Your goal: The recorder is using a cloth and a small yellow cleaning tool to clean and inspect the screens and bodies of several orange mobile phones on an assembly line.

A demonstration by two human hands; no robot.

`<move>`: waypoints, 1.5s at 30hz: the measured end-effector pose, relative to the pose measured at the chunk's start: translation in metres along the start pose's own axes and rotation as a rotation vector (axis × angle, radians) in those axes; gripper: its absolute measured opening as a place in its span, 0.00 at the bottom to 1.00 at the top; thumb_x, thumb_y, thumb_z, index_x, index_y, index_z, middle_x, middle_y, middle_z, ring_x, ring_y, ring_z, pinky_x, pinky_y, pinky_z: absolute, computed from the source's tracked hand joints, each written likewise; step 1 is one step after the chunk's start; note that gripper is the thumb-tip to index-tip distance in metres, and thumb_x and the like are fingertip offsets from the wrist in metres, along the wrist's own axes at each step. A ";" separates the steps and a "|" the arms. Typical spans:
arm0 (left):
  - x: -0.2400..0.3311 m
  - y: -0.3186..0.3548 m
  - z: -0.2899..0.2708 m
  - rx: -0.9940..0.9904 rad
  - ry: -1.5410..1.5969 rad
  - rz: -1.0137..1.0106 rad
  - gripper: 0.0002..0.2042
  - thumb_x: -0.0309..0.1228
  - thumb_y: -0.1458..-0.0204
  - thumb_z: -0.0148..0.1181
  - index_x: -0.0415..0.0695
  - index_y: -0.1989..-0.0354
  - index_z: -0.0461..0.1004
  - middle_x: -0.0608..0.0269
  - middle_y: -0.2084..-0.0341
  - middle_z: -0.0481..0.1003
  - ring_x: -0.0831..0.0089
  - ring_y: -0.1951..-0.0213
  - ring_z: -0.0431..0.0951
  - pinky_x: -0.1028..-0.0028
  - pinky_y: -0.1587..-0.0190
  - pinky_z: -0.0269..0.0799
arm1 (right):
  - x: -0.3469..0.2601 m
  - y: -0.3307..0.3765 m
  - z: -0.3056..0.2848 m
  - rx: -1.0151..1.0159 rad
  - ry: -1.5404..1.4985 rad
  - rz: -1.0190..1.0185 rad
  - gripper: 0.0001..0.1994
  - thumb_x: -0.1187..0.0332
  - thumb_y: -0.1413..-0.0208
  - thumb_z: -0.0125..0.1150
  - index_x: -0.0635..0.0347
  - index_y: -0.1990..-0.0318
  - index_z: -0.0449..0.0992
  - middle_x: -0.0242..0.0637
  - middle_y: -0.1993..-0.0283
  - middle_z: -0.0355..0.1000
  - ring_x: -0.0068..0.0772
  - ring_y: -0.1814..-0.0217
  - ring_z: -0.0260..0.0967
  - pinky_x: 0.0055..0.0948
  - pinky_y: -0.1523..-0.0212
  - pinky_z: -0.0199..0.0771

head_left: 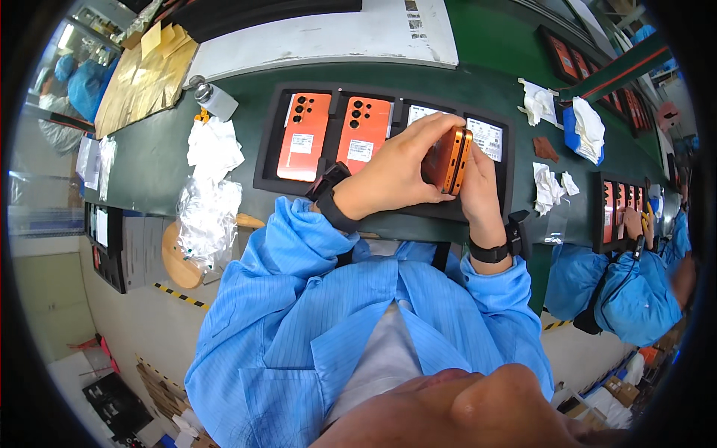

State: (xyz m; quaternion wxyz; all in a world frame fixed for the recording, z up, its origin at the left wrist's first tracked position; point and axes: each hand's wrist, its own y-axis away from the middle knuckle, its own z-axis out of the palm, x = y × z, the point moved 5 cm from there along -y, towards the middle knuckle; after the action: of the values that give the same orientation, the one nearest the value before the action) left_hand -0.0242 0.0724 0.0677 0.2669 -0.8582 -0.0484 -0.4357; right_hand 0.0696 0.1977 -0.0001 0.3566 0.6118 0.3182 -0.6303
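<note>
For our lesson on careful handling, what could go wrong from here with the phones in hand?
The two orange phones, held close together, could knock and scratch each other. If the left hand or right hand slips, one might drop onto the black tray below.

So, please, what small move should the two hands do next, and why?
Perhaps lower the phone pair, held between left hand and right hand, toward the right half of the tray: its left half already carries two orange phones, while the right half, partly hidden, shows white labels.
</note>
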 end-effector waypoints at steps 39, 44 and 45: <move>-0.036 0.028 0.049 0.043 0.733 -0.296 0.43 0.05 0.59 0.31 0.35 0.26 0.48 0.50 0.26 0.48 0.60 0.25 0.47 0.62 0.25 0.43 | 0.027 0.027 0.009 0.183 0.109 -0.325 0.21 0.71 0.29 0.41 0.71 0.33 0.61 0.41 0.47 0.74 0.25 0.48 0.73 0.25 0.47 0.73; -0.039 0.030 0.047 0.049 0.608 -0.269 0.39 0.06 0.56 0.34 0.35 0.27 0.52 0.51 0.26 0.50 0.60 0.25 0.48 0.63 0.25 0.44 | 0.024 0.027 0.011 0.190 0.100 -0.347 0.21 0.72 0.29 0.41 0.71 0.33 0.61 0.43 0.45 0.74 0.27 0.45 0.73 0.26 0.44 0.71; -0.039 0.031 0.047 0.050 0.609 -0.264 0.39 0.06 0.56 0.34 0.35 0.27 0.52 0.51 0.26 0.50 0.60 0.25 0.48 0.63 0.25 0.44 | 0.024 0.028 0.011 0.181 0.076 -0.336 0.21 0.73 0.29 0.41 0.71 0.33 0.62 0.43 0.44 0.73 0.27 0.44 0.72 0.27 0.43 0.71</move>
State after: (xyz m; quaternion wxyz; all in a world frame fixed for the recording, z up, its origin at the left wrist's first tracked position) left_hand -0.0049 0.0754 0.0025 0.2313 -0.6681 -0.0877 -0.7017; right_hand 0.0871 0.1721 -0.0223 0.1778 0.6032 0.3711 -0.6833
